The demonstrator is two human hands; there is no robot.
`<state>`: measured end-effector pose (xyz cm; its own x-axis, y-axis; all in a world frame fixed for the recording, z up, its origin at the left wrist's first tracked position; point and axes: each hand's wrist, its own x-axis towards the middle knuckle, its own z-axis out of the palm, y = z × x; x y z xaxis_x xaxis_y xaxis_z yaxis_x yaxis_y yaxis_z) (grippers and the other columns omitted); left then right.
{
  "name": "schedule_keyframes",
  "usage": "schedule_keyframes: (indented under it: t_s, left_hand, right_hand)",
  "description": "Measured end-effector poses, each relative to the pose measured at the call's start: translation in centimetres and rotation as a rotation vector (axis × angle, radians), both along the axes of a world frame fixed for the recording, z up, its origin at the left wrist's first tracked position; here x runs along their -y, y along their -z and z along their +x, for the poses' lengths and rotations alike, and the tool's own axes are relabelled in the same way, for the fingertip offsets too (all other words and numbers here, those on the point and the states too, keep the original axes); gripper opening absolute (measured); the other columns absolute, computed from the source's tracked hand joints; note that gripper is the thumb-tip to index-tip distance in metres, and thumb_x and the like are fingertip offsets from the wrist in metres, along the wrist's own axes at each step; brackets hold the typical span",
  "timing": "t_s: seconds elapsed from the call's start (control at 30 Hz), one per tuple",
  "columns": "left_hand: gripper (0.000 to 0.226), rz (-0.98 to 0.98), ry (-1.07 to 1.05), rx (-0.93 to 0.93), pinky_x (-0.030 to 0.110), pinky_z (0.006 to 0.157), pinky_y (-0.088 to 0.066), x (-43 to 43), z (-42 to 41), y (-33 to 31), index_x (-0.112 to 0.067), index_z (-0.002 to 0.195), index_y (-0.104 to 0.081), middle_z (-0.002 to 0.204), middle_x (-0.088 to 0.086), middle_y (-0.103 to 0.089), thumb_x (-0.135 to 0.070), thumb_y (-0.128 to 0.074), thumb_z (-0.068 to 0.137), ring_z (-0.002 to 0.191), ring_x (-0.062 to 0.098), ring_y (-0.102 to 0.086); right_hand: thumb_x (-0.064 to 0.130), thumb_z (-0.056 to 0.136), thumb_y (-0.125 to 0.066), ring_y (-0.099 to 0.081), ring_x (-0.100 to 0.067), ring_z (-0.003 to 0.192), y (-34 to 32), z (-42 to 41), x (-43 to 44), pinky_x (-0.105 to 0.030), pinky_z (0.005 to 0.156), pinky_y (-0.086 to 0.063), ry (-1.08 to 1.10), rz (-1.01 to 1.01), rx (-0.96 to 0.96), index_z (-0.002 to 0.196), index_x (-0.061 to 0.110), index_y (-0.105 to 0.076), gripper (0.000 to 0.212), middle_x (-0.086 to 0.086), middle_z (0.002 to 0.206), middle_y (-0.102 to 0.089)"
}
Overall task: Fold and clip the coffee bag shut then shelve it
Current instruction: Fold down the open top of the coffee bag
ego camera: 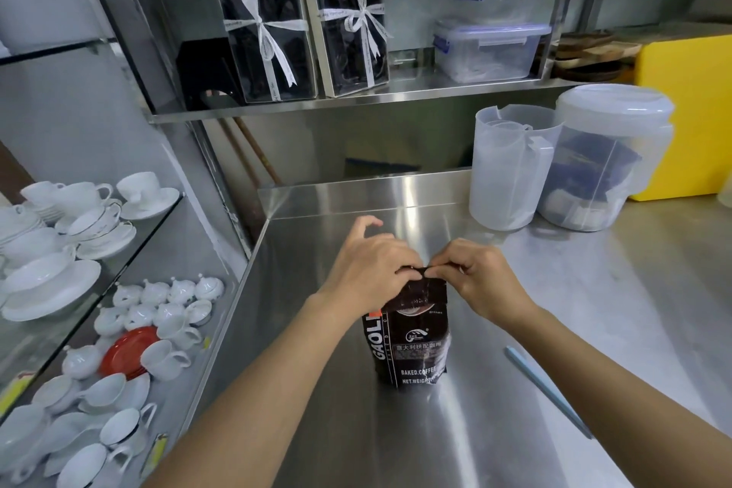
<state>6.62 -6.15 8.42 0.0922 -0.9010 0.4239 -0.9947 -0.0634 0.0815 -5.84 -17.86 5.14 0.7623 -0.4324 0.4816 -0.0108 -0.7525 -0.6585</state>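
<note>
folding step in hand: coffee bag point(410, 337) stands upright on the steel counter point(534, 289), near its left edge, top flap being rolled down. left hand point(370, 269) pinches the flap's left end, thumb and forefinger closed on it, other fingers lifted. right hand point(481, 275) pinches the right end the same way. fold looks partial, so early in the task; no clip on yet.

next move, as i read it: finish the crease, hold it with one hand, free the other for the blue sealing clip point(548, 392), lying flat on the counter to the right of the bag, apart from it. then up to the shelf point(356, 101).

containers: translucent pitcher point(511, 170) at the back right, holds nested measuring jugs. lidded round tub point(606, 158) touching it, dark blue packets inside. two clip-lid boxes point(491, 44) stacked on the shelf, contents unclear. two ribboned clear gift boxes point(305, 36) beside them, dark contents, can't tell what.
</note>
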Motion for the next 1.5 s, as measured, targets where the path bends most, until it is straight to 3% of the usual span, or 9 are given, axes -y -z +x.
schedule_keyframes:
  t_s: [0.33,0.63,0.8,0.9,0.97,1.07,1.23,1.33,1.5]
  left_hand:
    - [0.012,-0.011,0.012,-0.140,0.022,0.100,-0.001,0.5,-1.4,0.3,-0.021,0.087,-0.067,0.088,-0.008,-0.071,-0.025,-0.056,0.087,0.090,0.009,-0.058]
    - [0.012,0.057,-0.027,-0.287,0.031,0.106,0.003,0.3,-2.3,0.3,-0.034,0.093,-0.066,0.095,-0.012,-0.070,-0.030,-0.058,0.085,0.100,0.003,-0.054]
    - [0.010,0.038,-0.061,-0.221,0.027,0.104,0.005,0.1,-2.7,0.0,-0.033,0.091,-0.065,0.089,-0.012,-0.071,-0.029,-0.060,0.083,0.096,0.003,-0.056]
    - [0.010,0.042,-0.067,-0.240,0.030,0.105,0.005,0.0,-3.2,0.0,-0.033,0.090,-0.066,0.089,-0.013,-0.070,-0.028,-0.060,0.083,0.095,0.003,-0.056]
    - [0.009,0.039,-0.065,-0.228,0.031,0.106,0.005,0.1,-3.4,-0.1,-0.033,0.090,-0.066,0.089,-0.013,-0.071,-0.029,-0.061,0.083,0.094,0.004,-0.056]
    - [0.008,0.025,-0.079,-0.180,0.030,0.105,0.005,0.2,-3.7,-0.1,-0.031,0.089,-0.066,0.085,-0.011,-0.071,-0.030,-0.061,0.083,0.093,0.005,-0.055]
    - [0.006,-0.001,-0.114,-0.098,0.031,0.104,0.004,0.5,-3.8,0.4,-0.033,0.088,-0.062,0.080,-0.011,-0.069,-0.029,-0.059,0.084,0.088,0.007,-0.058]
    - [0.005,-0.003,-0.129,-0.095,0.032,0.104,0.002,1.0,-4.0,0.7,-0.034,0.088,-0.059,0.078,-0.012,-0.066,-0.031,-0.056,0.084,0.086,0.007,-0.058]
    - [0.003,-0.002,-0.119,-0.088,0.030,0.103,0.003,1.0,-4.2,0.6,-0.032,0.086,-0.060,0.079,-0.009,-0.068,-0.030,-0.058,0.084,0.084,0.008,-0.058]
  right_hand:
    - [0.013,0.069,-0.075,-0.055,-0.005,0.065,0.6,-1.9,0.1,-0.007,0.059,-0.039,0.103,0.204,0.032,0.070,0.008,-0.072,0.006,-0.005,0.067,-0.065]
    - [0.012,0.068,-0.076,-0.050,0.006,0.051,-0.7,-2.1,0.1,-0.006,0.050,-0.036,0.059,0.152,-0.105,0.072,0.005,-0.065,0.013,0.002,0.057,-0.055]
    - [0.003,0.075,-0.067,-0.054,-0.006,0.049,-0.9,-2.6,0.7,-0.017,0.057,-0.045,0.004,0.250,-0.161,0.066,0.023,-0.064,0.022,0.006,0.052,-0.062]
    - [-0.004,0.077,-0.062,-0.059,0.001,0.050,-0.4,-3.2,1.0,-0.009,0.057,-0.046,0.012,0.288,-0.169,0.064,0.031,-0.060,0.037,0.022,0.047,-0.064]
    - [-0.004,0.077,-0.062,-0.057,0.007,0.050,-0.4,-3.3,0.8,-0.004,0.054,-0.041,0.043,0.238,-0.155,0.070,0.020,-0.064,0.025,0.019,0.044,-0.060]
    - [-0.002,0.077,-0.062,-0.055,0.009,0.052,-0.5,-3.1,0.2,-0.002,0.054,-0.038,0.067,0.146,-0.122,0.082,0.003,-0.067,0.008,0.013,0.055,-0.057]
    - [-0.002,0.077,-0.062,-0.055,-0.010,0.066,-0.6,-3.0,-0.1,-0.007,0.057,-0.038,0.071,0.098,-0.089,0.089,0.002,-0.065,0.013,-0.015,0.080,-0.071]
    - [0.007,0.075,-0.069,-0.053,-0.002,0.069,-0.1,-3.2,-0.2,0.000,0.064,-0.036,0.056,0.157,-0.026,0.101,0.004,-0.061,0.027,-0.003,0.089,-0.065]
    - [0.013,0.077,-0.068,-0.052,-0.018,0.077,3.7,-6.0,1.3,-0.025,0.067,-0.040,0.307,0.218,0.017,0.096,0.010,-0.060,0.022,0.000,0.093,-0.056]
